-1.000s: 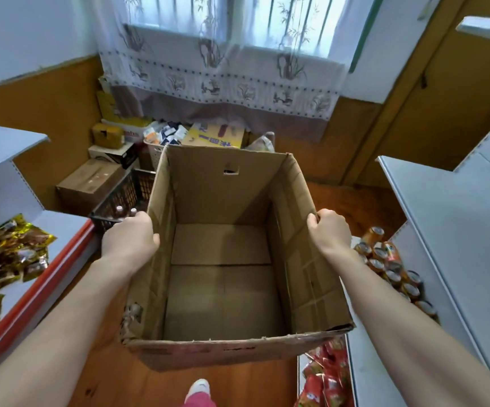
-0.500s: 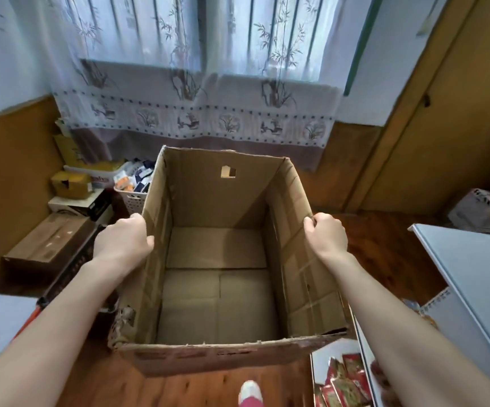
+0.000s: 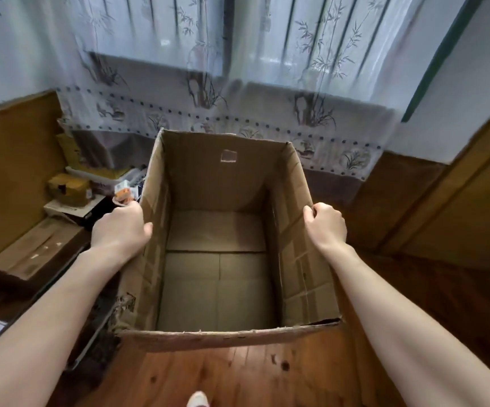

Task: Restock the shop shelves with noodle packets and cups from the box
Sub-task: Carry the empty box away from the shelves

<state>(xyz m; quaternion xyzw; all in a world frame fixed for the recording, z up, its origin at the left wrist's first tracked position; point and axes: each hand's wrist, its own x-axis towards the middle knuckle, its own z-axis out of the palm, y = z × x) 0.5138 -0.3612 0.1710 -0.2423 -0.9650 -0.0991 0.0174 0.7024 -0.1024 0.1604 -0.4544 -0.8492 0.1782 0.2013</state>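
Box: cardboard box, open top upward, held level above the wooden floor between both forearms; far wall toward the curtain, ragged near edge toward the body.
Contents: none visible; bare bottom flaps only, no noodle packets or cups inside.
Left hand: left hand wrapped tightly on the top edge of the box's left wall, about midway along, fingers down the outside, thumb at the rim.
Right hand: right hand closed over the top edge of the right wall, opposite the left, fingers hooked over the rim.
Reason for the grip: probably balance; opposite walls, matching spots, so no tipping either way. Rim hold rather than bottom support probably enough for an empty, light box.
Handle slot: cut-out high in the far wall, unused.
Surroundings: closed brown carton on the floor at the left, small yellow carton beyond it against the wood-panelled wall; tip of a shoe at the bottom edge.
Shelves: none clearly in view.
Stage: judged late; nothing left in the box to shelve, so likely on its way to be put aside or refilled, no telling which.
Risk: soft, worn walls, liable to buckle inward under a hard squeeze.
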